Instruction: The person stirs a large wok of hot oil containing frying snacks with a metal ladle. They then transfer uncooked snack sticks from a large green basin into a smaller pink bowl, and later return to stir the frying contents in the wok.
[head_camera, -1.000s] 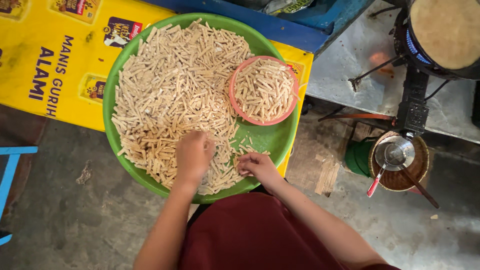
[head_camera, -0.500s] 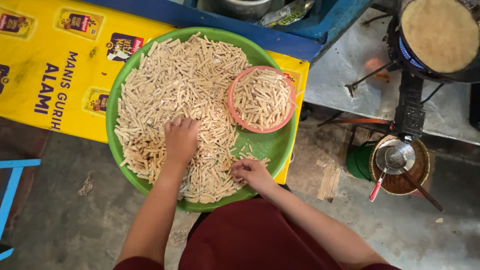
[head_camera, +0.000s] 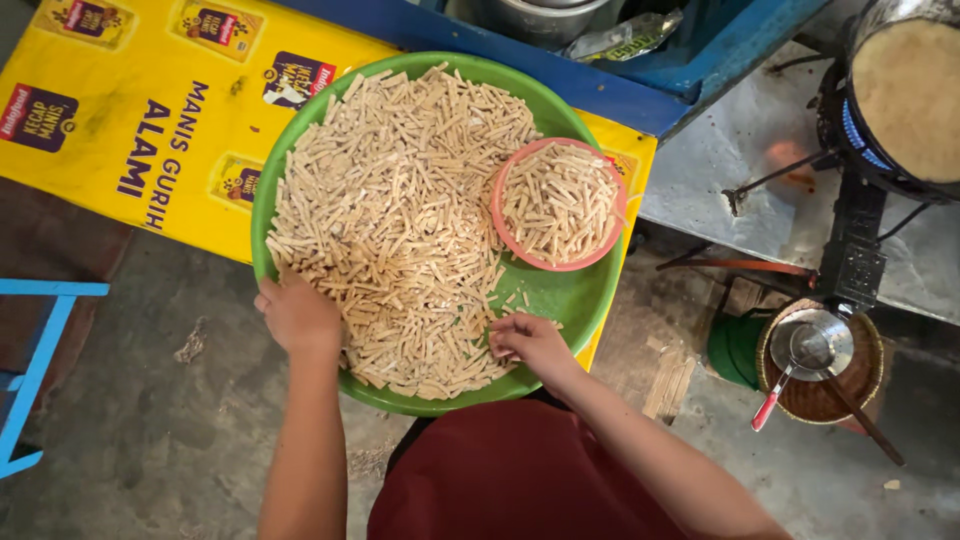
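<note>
Nearest to me, at the bottom of the head view, I see my dark red lap and both bare forearms reaching up toward a large round green tray (head_camera: 590, 300) heaped with pale, short dough sticks (head_camera: 400, 210).

My left hand (head_camera: 298, 315) rests on the near left rim of the tray, fingers curled loosely down into the sticks; I cannot tell whether it grips any. My right hand (head_camera: 530, 340) sits at the near right part of the tray, just where the heap thins out to bare green. Its fingers are drawn together, and they seem to pinch a few sticks, though the sticks themselves are hidden under the fingertips.

Farther in, on the right side of the tray, a small pink bowl (head_camera: 500, 215) stands upright, filled with the same sticks. It touches the edge of the heap.

The tray lies on a yellow printed sheet (head_camera: 130, 130) that covers a low worktop, with the tray overhanging the worktop's near edge toward me. Beyond the worktop's far edge runs a blue frame (head_camera: 600, 85).

To the right, on the grey floor, a round woven basket (head_camera: 870, 370) holds a metal strainer (head_camera: 810, 345) with a red handle. Farther right, at the top corner, a dark pan (head_camera: 905, 85) sits on a burner.
</note>
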